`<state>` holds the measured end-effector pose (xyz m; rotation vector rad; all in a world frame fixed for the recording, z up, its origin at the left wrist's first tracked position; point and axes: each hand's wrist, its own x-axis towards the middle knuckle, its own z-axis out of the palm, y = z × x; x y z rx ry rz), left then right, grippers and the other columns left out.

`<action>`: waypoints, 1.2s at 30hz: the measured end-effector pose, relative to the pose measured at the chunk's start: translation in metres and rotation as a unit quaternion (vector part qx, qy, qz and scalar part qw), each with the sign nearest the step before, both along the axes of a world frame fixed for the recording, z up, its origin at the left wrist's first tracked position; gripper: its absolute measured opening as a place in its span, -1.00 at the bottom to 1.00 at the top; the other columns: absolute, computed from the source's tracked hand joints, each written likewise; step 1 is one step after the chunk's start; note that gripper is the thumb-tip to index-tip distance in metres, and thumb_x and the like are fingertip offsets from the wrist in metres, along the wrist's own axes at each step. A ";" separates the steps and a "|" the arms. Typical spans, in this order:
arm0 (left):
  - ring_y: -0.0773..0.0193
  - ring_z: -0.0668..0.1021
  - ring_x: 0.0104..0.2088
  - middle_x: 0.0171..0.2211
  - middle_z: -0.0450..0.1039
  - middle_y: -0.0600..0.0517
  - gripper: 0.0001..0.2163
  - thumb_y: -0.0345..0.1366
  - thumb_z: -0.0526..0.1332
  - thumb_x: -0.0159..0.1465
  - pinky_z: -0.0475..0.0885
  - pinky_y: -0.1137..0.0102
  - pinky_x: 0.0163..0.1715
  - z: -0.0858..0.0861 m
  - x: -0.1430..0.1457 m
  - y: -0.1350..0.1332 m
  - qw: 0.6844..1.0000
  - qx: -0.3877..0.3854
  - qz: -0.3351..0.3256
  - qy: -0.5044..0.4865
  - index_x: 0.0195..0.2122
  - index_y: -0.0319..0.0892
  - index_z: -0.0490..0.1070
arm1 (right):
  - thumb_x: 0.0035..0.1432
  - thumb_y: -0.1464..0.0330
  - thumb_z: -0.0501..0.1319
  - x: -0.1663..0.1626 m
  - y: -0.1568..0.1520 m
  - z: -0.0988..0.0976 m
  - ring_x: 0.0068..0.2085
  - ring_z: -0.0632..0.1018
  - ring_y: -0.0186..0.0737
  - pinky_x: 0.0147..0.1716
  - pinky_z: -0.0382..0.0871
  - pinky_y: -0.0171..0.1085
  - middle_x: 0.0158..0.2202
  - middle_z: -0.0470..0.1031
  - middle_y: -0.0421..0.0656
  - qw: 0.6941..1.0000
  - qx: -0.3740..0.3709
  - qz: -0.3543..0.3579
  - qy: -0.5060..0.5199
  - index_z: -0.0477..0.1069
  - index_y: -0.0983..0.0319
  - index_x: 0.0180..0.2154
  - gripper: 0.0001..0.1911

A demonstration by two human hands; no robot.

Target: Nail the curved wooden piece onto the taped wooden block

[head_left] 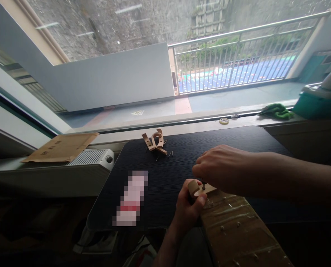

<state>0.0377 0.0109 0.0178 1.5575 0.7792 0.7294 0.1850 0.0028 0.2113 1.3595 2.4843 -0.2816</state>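
Note:
My left hand (188,204) is closed around a pale wooden hook (193,188), its thumb pressing it flat to the end of a long wooden board (238,226). The board seems wrapped in clear plastic, and small metal screws or pins (222,227) stick up along it. Just above the hook, my right hand (221,168) makes a fist over a dark screwdriver shaft (203,184) that points down at the wood. The fist hides the handle. Several more wooden hooks (156,141) lie near the table's back edge, with loose screws (170,154) beside them.
The black table (160,185) stands against a windowsill. A blurred-out pink and white item (132,196) rests on its left part. On the sill are a tape roll (224,121), a green cloth (277,111) and a teal bin (318,102). Cardboard (62,146) covers a white heater (91,158).

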 end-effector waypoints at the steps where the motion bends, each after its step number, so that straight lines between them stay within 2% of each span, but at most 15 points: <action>1: 0.27 0.39 -0.30 -0.32 0.35 0.02 -0.79 -0.25 0.18 0.18 0.34 0.39 -0.24 0.000 0.000 0.000 1.000 0.001 -0.002 -0.001 -0.18 -0.19 0.31 | -0.03 0.54 0.16 0.001 0.001 0.000 -0.48 0.38 -0.31 -0.56 0.00 -0.33 -0.49 0.43 -0.16 1.000 -0.002 -0.005 0.000 0.40 0.29 -0.44 -0.92; 7: 0.27 0.40 -0.26 -0.25 0.33 0.02 -0.78 -0.27 0.19 0.16 0.33 0.42 -0.26 0.003 0.000 0.001 1.000 0.012 0.006 -0.015 -0.17 -0.17 0.31 | 0.13 0.44 0.04 0.010 0.002 0.001 -0.52 0.32 -0.34 -0.56 -0.03 -0.32 -0.52 0.41 -0.15 0.999 0.011 -0.033 0.032 0.42 0.30 -0.40 -0.81; 12: 0.31 0.38 -0.34 -0.34 0.32 0.06 -0.80 -0.27 0.19 0.16 0.32 0.45 -0.31 0.003 0.001 -0.001 1.000 -0.002 0.008 -0.016 -0.19 -0.18 0.32 | 0.17 0.38 0.02 0.010 -0.001 0.002 -0.52 0.31 -0.36 -0.55 -0.02 -0.32 -0.53 0.40 -0.13 0.997 0.018 -0.055 0.045 0.43 0.33 -0.40 -0.75; 16: 0.29 0.38 -0.33 -0.36 0.32 0.04 -0.79 -0.26 0.18 0.17 0.33 0.44 -0.30 0.005 0.001 -0.001 1.000 0.003 -0.006 -0.023 -0.19 -0.20 0.31 | 0.12 0.36 0.09 0.006 -0.002 0.006 -0.55 0.31 -0.35 -0.58 -0.06 -0.31 -0.56 0.39 -0.15 0.998 0.036 -0.043 0.018 0.45 0.29 -0.39 -0.81; 19: 0.26 0.39 -0.30 -0.35 0.33 0.03 -0.78 -0.26 0.19 0.16 0.33 0.41 -0.26 0.006 0.002 -0.001 1.000 0.010 -0.005 -0.025 -0.19 -0.20 0.31 | 0.02 0.46 0.16 0.003 -0.002 0.008 -0.51 0.35 -0.33 -0.58 -0.05 -0.33 -0.49 0.43 -0.18 1.000 0.020 -0.015 0.005 0.43 0.24 -0.40 -0.92; 23: 0.25 0.40 -0.30 -0.35 0.35 0.03 -0.79 -0.24 0.19 0.16 0.34 0.39 -0.25 0.002 0.001 0.000 1.000 0.004 0.008 -0.007 -0.21 -0.20 0.32 | -0.05 0.56 0.16 0.003 -0.003 0.003 -0.49 0.36 -0.32 -0.56 0.00 -0.33 -0.49 0.42 -0.20 1.000 0.010 0.010 0.015 0.36 0.26 -0.49 -0.90; 26: 0.26 0.41 -0.31 -0.35 0.37 0.03 -0.78 -0.23 0.19 0.16 0.35 0.39 -0.26 -0.001 0.001 0.000 1.000 -0.003 0.005 -0.007 -0.20 -0.19 0.33 | -0.04 0.56 0.17 0.007 -0.002 -0.003 -0.48 0.34 -0.33 -0.53 0.02 -0.34 -0.50 0.40 -0.21 0.999 0.018 0.013 0.037 0.33 0.26 -0.47 -0.90; 31: 0.24 0.42 -0.28 -0.30 0.37 0.01 -0.76 -0.24 0.20 0.16 0.35 0.40 -0.25 0.000 0.000 0.000 1.000 0.009 0.012 -0.012 -0.16 -0.18 0.32 | 0.07 0.47 0.11 0.016 0.000 -0.008 -0.54 0.28 -0.37 -0.56 -0.03 -0.34 -0.53 0.36 -0.21 0.998 0.031 -0.010 0.063 0.33 0.26 -0.42 -0.94; 36: 0.25 0.42 -0.27 -0.30 0.37 0.02 -0.78 -0.24 0.20 0.16 0.35 0.39 -0.24 0.001 0.000 0.000 1.000 0.000 0.008 -0.009 -0.19 -0.19 0.33 | 0.19 0.38 0.00 0.014 -0.002 -0.008 -0.59 0.23 -0.38 -0.58 -0.04 -0.33 -0.57 0.35 -0.19 0.994 0.021 -0.058 0.085 0.36 0.28 -0.41 -0.78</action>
